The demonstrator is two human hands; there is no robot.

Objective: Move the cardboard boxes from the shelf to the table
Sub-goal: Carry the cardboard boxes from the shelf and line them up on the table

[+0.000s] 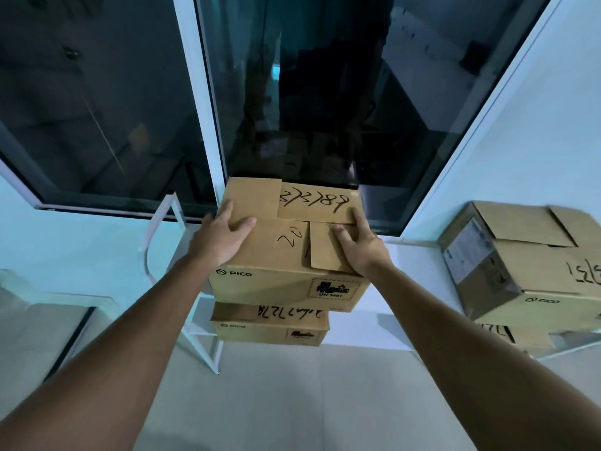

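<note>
A PICO cardboard box (294, 252) with handwritten numbers on its flaps sits on the top level of a white shelf (205, 349), against a dark window. My left hand (221, 237) rests on the box's top near its left edge, fingers spread and fairly straight. Near the right edge my right hand (357, 247) presses on a loose top flap, fingers extended. One level below stands a second, similar box (270, 330). The table is not in view.
To the right, two more cardboard boxes stand one above the other, the upper box (533, 258) large and the lower box (517, 336) partly hidden. A white window frame (208, 102) runs behind the shelf. Pale floor (309, 395) lies below.
</note>
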